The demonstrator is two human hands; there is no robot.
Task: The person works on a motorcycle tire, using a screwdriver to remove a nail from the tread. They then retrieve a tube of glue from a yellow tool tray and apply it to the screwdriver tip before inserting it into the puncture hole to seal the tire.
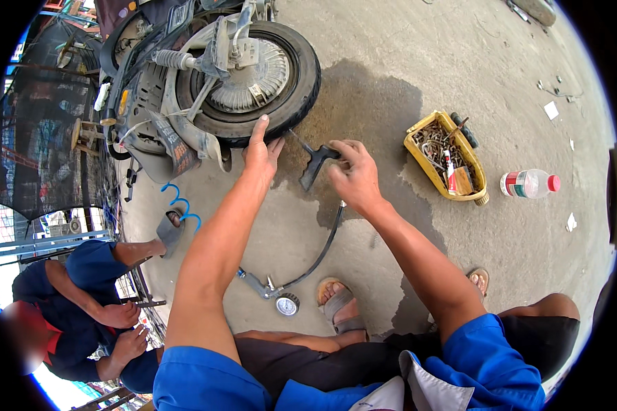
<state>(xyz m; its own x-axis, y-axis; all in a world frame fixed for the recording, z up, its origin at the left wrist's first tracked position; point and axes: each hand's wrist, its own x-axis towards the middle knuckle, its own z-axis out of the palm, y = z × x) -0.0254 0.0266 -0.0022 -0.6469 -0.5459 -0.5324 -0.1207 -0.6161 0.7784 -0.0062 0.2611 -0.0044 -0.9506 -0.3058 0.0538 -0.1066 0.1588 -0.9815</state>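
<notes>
A scooter's wheel with a black tire (306,96) lies on its side at the upper middle. My left hand (261,154) grips the tire's near edge, thumb up on the sidewall and fingers against the tread. In my right hand (358,177) is a black T-handle tire plug tool (315,166), held by one end of its handle. Its thin metal shaft points up and left to the tread, close to my left fingertips. Whether the tip is inside the rubber or only touching it, I cannot tell.
A tire inflator with a round gauge (287,304) lies near my sandaled foot, with a coiled blue hose (193,218) farther left. Right of my hands stands a yellow cut-open container (478,194) of screws and small parts, beside a plastic bottle (528,183). A seated person (65,308) is at left.
</notes>
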